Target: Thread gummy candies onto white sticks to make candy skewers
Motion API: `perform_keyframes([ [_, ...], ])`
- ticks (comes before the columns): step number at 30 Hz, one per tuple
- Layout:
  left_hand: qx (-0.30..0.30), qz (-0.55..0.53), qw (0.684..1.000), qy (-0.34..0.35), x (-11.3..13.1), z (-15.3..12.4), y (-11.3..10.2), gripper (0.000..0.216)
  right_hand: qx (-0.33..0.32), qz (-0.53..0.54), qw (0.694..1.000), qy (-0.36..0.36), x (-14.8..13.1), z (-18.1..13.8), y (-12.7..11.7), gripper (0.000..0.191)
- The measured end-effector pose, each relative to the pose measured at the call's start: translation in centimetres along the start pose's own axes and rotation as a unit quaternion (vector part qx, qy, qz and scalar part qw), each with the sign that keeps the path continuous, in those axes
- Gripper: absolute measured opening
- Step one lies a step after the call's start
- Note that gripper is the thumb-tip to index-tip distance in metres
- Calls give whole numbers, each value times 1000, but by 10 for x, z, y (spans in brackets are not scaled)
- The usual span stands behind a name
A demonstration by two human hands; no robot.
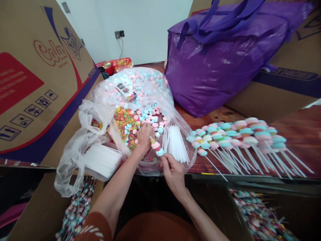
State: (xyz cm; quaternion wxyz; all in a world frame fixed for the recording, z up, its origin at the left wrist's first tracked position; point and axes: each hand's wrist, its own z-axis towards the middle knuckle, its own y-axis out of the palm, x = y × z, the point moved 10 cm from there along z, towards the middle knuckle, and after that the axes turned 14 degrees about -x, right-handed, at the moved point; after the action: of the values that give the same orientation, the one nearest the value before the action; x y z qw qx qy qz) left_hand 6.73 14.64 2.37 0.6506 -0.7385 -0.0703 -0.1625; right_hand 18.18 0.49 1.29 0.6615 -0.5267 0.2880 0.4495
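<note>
My right hand [173, 172] is closed round the lower end of a candy skewer [156, 147]. On its stick are pink and pale blue marshmallows with orange and green gummy rings, and the white tip shows above. My left hand [145, 136] reaches into the loose marshmallows [154, 118] with its fingers curled down; the fingertips are hidden, so what they pinch cannot be made out. Beside that hand lies a heap of colourful gummy rings [127, 125]. White sticks [175, 144] rest on the clear plastic bag to the right of the hands.
Finished candy skewers [240, 134] lie in rows on the table [301, 134]. A pack of white sticks [101, 160] sits at left. A purple bag [220, 63] and a cardboard box [37, 83] stand behind. Below the table edge, boxes hold more skewers [260, 214].
</note>
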Motion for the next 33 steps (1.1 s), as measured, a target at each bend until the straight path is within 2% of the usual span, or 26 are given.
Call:
perform_keyframes([
  [3,16,-92,995,25,-10,-14,-13,24,13,16,1000,9,2,-1,-3,26],
  [8,-133,-207,969,33,-30,-34,11,23,34,33,999,23,6,-2,-7,26],
  [9,-134,-215,967,37,-34,-38,12,22,33,33,999,24,6,-2,-7,26],
  [12,-64,-251,964,63,-42,-47,3,19,32,34,999,24,7,-2,-6,26],
  [14,-37,-296,952,74,-47,-51,0,20,33,33,999,22,7,-2,-6,25],
  [18,-66,-400,912,60,-55,-55,12,28,32,31,999,21,7,-2,-6,22],
  [21,-58,-438,894,77,-50,-60,12,31,31,35,998,28,9,-3,-6,22],
  [26,-41,-393,913,101,-36,-71,10,12,23,42,998,26,9,-3,-4,22],
  [33,-13,-317,944,94,-36,-66,16,15,22,30,999,19,8,-3,-4,21],
])
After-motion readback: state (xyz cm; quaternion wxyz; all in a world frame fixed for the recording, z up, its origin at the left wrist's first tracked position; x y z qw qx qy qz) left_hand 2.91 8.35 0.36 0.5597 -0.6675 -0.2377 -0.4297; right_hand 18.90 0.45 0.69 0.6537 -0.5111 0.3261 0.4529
